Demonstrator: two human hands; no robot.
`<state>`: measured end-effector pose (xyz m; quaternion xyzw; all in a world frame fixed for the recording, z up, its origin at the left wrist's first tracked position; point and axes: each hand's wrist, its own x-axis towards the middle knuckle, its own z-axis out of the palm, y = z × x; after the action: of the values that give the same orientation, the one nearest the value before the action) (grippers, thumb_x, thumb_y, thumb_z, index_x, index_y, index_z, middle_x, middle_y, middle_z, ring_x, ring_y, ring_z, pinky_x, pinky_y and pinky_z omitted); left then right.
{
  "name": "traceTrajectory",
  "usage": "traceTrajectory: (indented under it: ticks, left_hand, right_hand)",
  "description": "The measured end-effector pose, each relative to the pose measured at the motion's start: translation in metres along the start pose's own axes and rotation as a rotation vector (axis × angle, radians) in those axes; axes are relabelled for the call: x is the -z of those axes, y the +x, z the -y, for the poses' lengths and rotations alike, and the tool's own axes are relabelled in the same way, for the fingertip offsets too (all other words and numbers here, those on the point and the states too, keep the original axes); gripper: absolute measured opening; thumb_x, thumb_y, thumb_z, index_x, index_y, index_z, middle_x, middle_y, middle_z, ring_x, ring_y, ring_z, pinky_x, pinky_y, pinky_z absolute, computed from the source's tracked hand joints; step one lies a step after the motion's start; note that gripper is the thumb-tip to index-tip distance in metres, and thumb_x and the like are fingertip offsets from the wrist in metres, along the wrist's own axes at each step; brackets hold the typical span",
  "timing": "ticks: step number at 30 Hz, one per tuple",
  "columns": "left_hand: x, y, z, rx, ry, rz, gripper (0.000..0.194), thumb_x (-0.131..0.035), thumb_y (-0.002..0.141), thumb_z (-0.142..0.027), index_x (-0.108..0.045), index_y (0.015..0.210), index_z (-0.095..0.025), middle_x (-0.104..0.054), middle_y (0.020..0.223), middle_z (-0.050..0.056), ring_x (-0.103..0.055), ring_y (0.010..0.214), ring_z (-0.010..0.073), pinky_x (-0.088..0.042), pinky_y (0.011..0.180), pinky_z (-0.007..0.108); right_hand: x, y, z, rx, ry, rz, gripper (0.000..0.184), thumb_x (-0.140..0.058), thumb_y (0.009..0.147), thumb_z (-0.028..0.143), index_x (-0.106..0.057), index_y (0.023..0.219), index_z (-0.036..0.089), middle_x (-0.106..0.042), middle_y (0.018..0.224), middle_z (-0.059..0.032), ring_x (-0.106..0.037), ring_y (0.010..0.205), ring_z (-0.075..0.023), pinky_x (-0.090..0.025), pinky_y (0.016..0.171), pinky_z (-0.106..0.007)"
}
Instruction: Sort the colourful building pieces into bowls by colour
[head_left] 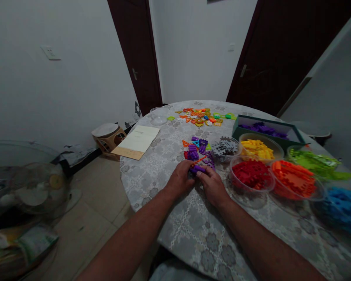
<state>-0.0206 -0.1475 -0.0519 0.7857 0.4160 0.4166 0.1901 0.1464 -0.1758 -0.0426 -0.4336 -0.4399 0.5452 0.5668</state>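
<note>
My left hand (180, 177) and my right hand (212, 185) meet over the round table (193, 226), fingers curled around a small purple plastic piece (197, 169) held between them. Just beyond my fingers lies a loose cluster of purple, orange and red interlocking pieces (196, 150). A bowl of grey pieces (226, 147) stands right behind that cluster.
Clear bowls hold red (251, 174), orange (295, 180), yellow (257, 148), green (316, 160) and blue (343, 203) pieces at the right. A green box (266, 130) holds purple ones. Mixed pieces (203, 116) lie at the far edge, with a booklet (137, 141) hanging over the left edge and an empty bowl (158, 115).
</note>
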Motion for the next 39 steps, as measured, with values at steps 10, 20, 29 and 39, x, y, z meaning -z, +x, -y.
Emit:
traceTrajectory:
  ticks: [10,20,29,39]
  left_hand:
    - [0.007,0.009,-0.003,0.181,-0.177,-0.081,0.036,-0.071,0.082,-0.012,-0.076,0.115,-0.025,-0.077,0.116,0.006,-0.071,0.109,0.0250,-0.055,0.103,0.045]
    - [0.015,0.018,-0.009,0.434,-0.428,-0.153,0.028,-0.078,0.084,-0.037,-0.077,0.107,-0.022,-0.078,0.097,0.004,-0.072,0.089,0.0221,-0.058,0.087,0.037]
    - [0.022,0.027,-0.009,0.522,-0.423,-0.297,0.035,-0.082,0.080,-0.042,-0.076,0.107,-0.019,-0.077,0.093,0.003,-0.068,0.083,0.0194,-0.054,0.079,0.031]
    - [0.012,0.052,0.006,0.602,-0.613,-0.376,0.048,-0.088,0.071,-0.048,-0.076,0.107,-0.018,-0.076,0.092,0.003,-0.068,0.076,0.0174,-0.055,0.072,0.030]
  right_hand:
    - [-0.008,0.003,0.006,-0.134,0.333,-0.097,0.025,-0.082,0.071,0.031,-0.073,0.093,0.024,-0.076,0.102,-0.0024,-0.070,0.094,-0.0213,-0.058,0.086,-0.035]
    - [-0.007,0.005,0.009,-0.224,0.472,-0.079,0.028,-0.082,0.072,0.029,-0.069,0.096,0.023,-0.081,0.101,-0.0063,-0.077,0.100,-0.0250,-0.061,0.093,-0.041]
    - [-0.007,0.005,0.007,-0.197,0.413,-0.043,0.027,-0.084,0.072,0.028,-0.069,0.093,0.021,-0.077,0.099,-0.0059,-0.077,0.083,-0.0227,-0.063,0.073,-0.036]
    - [-0.006,0.008,0.006,-0.191,0.333,-0.029,0.034,-0.085,0.074,0.039,-0.071,0.098,0.019,-0.073,0.081,-0.0029,-0.066,0.062,-0.0141,-0.055,0.058,-0.027]
